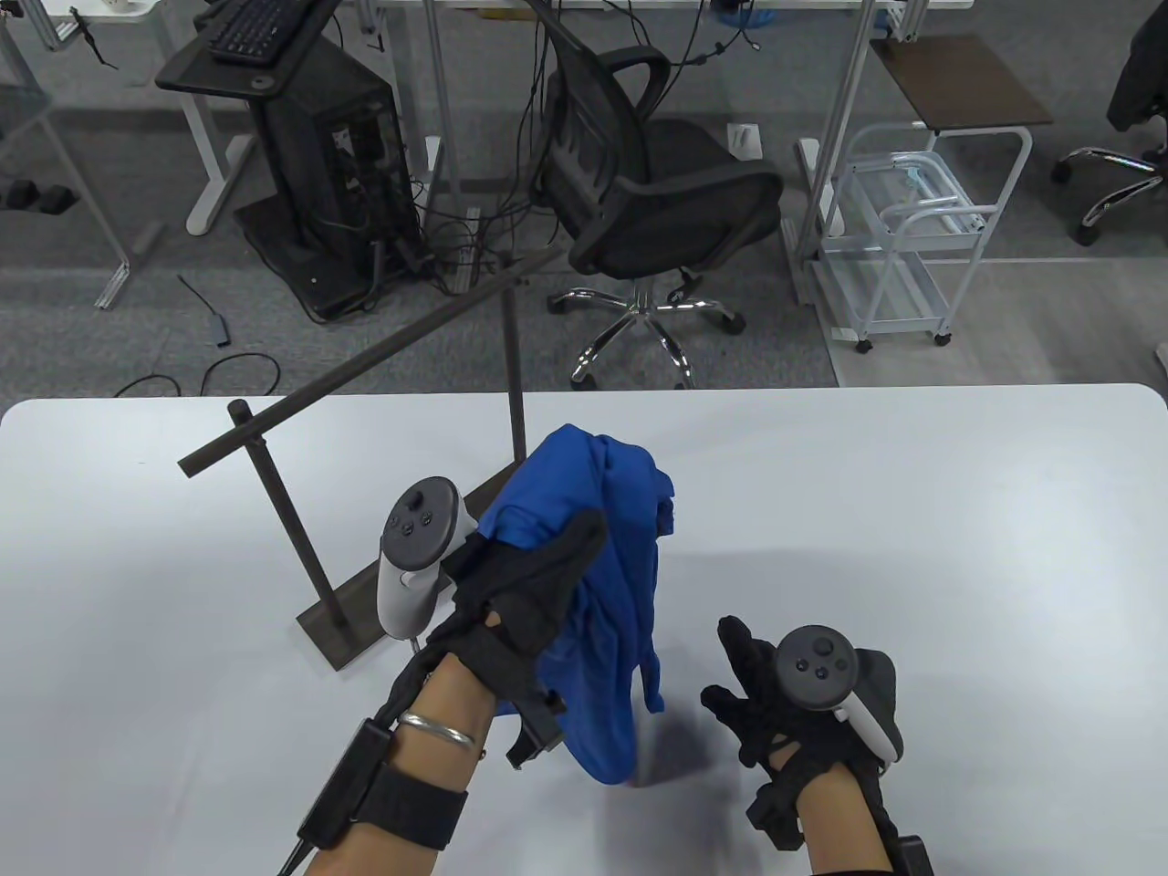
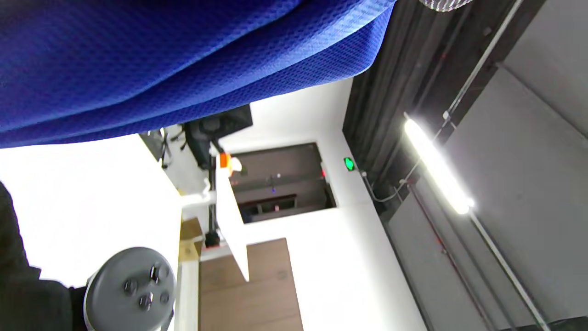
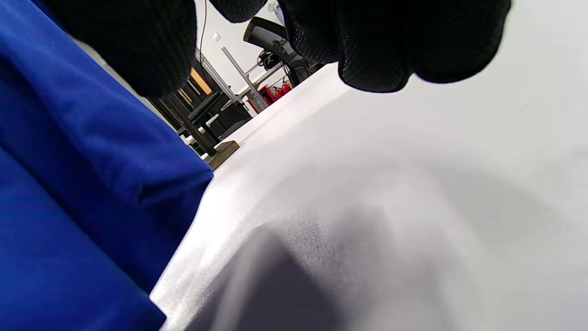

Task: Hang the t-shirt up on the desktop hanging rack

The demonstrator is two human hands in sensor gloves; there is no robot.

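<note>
Table view shows us our left hand [image 1: 520, 593] lifted above the white table [image 1: 958, 547], with the blue t-shirt [image 1: 598, 584] bunched up in it. Our fingers wrap around the cloth and grip it, and the shirt hangs down from the hand with its lowest fold close to the table top. The shirt is just in front of the dark hanging rack [image 1: 365, 365], near the rack's right post and flat base, and no part of it lies over the top bar. The rack stands on the left half of the table, and its long bar slants up and away from us.

Our right hand [image 1: 803, 703] is near the shirt, on its right side, and does not touch it. Its fingers are loose and a little curled, holding nothing.

From the right wrist we see black fingertips [image 3: 376, 50] above the bare table, with blue cloth [image 3: 82, 193] on the left. From the left wrist we see blue cloth [image 2: 174, 59] overhead.
</note>
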